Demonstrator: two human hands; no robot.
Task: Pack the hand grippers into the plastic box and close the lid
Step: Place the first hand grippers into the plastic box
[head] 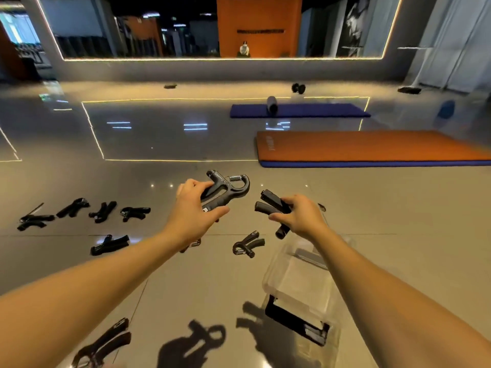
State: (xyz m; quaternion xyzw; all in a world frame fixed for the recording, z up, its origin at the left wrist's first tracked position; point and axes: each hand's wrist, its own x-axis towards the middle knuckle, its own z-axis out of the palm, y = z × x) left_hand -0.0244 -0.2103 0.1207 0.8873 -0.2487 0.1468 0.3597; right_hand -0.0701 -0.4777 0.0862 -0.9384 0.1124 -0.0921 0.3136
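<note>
The left grip [194,211] is curled round one handle of a black sprung hand gripper [228,188], thumb beneath and fingers over the top. The spring end points to 1 o'clock. A small white label on the handle is too small to read. The right grip [300,216] clasps the black handles of a second hand gripper [271,204], held apart from the first. At 6 o'clock of it the clear plastic box [268,274] stands open on the floor [159,274], with a black clasp [295,321] on its near end.

A loose hand gripper [248,244] lies at 7 o'clock of the right grip, near the box's far end. Four more lie in a row [102,211] at 9 o'clock of the left grip, with others at 8 and 7 o'clock. Glossy tile runs on at 12 o'clock. An orange mat [372,147] lies at 1 o'clock, its print too blurred to read.
</note>
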